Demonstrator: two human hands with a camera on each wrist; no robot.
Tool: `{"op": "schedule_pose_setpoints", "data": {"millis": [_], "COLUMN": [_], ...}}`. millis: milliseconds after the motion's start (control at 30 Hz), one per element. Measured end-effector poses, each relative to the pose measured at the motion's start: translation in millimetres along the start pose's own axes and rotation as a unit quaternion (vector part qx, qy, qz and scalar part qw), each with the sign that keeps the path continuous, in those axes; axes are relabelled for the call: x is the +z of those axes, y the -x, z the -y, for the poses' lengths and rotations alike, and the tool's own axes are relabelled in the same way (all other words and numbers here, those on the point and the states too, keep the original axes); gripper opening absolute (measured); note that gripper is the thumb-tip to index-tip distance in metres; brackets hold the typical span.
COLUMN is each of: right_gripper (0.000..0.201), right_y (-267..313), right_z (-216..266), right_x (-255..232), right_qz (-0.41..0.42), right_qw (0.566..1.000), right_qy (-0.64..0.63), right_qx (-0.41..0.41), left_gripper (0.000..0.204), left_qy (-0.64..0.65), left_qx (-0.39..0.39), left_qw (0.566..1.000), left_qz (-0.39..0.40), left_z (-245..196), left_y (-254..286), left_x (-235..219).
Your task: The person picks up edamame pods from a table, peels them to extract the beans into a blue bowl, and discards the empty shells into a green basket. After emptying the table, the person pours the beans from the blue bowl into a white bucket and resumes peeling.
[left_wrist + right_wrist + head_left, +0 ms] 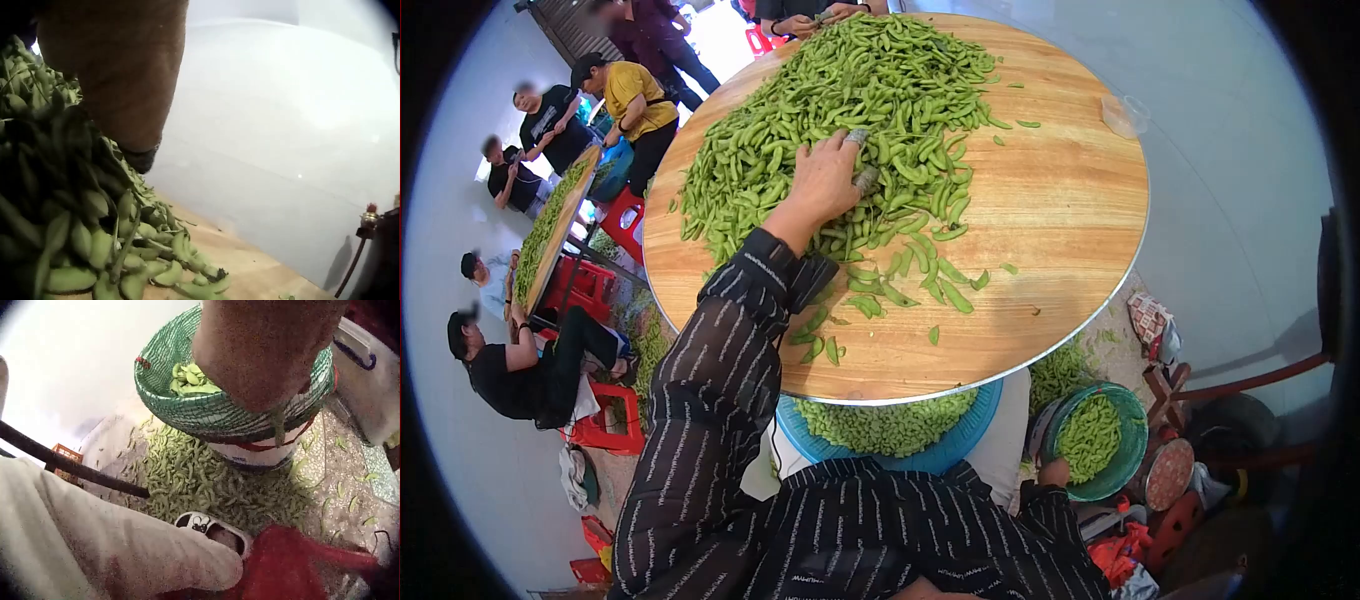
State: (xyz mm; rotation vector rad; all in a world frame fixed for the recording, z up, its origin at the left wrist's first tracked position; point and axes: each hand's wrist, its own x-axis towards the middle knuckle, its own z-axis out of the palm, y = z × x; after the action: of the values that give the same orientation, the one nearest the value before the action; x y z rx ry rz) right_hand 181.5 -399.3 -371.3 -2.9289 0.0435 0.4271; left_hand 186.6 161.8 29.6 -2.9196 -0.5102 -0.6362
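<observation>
My left hand (828, 180) rests on a large heap of green soybean pods (770, 140) on the round wooden table (1060, 210). Grey coverings wrap its thumb and a fingertip, and its fingers reach over the pods. The left wrist view has a dark-tipped digit (119, 81) beside the heap. Low at my right side, my right hand (1055, 472) grips the rim of a bucket (1138, 440) lined with green mesh. A covered digit hangs down outside that rim in the right wrist view; the other fingers are hidden. More pods (1090, 435) lie inside the bucket.
A blue basin (990, 405) of shelled beans sits under the table edge before me. Pods (181, 469) litter the floor around the bucket. A clear cup (1125, 115) stands at the table's right edge. Several people work at another table (560, 230) on the left.
</observation>
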Motion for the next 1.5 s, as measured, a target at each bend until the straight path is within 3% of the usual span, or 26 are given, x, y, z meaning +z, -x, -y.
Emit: {"op": "schedule_pose_setpoints", "data": {"millis": [100,167,200,300,500,567,633,700,800,933,1100,1433,1500], "right_gripper": [0.014,0.015,0.009,0.009,0.02,0.026,0.036,0.03,0.034,0.028,0.016,0.014,0.014], "right_y": [13,23,30,47,1,-15,-18,-14,-17,-22,22,109,119], "right_z": [-9,-16,-11,0,-23,-16,-21,-14,-14,-24,-8,-43,-57], "right_x": [17,30,22,9,20,-3,11,33,47,48,13,29,33], "right_qz": [-0.044,-0.034,0.024,0.046,-0.013,0.053,0.066,-0.003,-0.051,0.005,-0.005,0.049,0.122], "right_qw": [0.998,0.999,0.998,0.997,1.0,0.997,0.995,0.992,0.993,0.993,0.992,0.996,0.992], "right_qy": [0.019,-0.009,-0.02,-0.012,0.001,-0.037,-0.003,-0.123,-0.104,-0.103,-0.089,-0.05,-0.006], "right_qx": [-0.036,-0.04,-0.045,-0.062,-0.028,-0.047,-0.078,-0.009,0.027,0.063,0.085,0.049,0.03], "left_gripper": [0.049,0.044,0.039,0.036,0.031,0.029,0.025,0.022,0.018,0.016,0.018,0.02,0.02], "left_qy": [0.028,0.015,0.02,0.055,0.101,0.13,0.081,0.071,0.058,0.056,0.099,0.106,0.096], "left_qx": [-0.012,0.044,0.055,0.059,0.055,0.04,0.044,0.052,0.065,0.081,0.08,0.078,0.078], "left_qw": [0.999,0.997,0.996,0.994,0.989,0.986,0.992,0.993,0.994,0.994,0.99,0.988,0.989], "left_qz": [0.033,0.068,0.06,0.073,0.091,0.1,0.082,0.076,0.063,0.05,0.059,0.082,0.083], "left_z": [6,6,5,3,8,6,4,1,-2,-2,2,8,8], "left_y": [-1,3,6,16,25,26,29,30,31,30,36,49,49], "left_x": [6,11,12,6,-3,-7,-6,-11,-14,-23,-22,-29,-30]}}
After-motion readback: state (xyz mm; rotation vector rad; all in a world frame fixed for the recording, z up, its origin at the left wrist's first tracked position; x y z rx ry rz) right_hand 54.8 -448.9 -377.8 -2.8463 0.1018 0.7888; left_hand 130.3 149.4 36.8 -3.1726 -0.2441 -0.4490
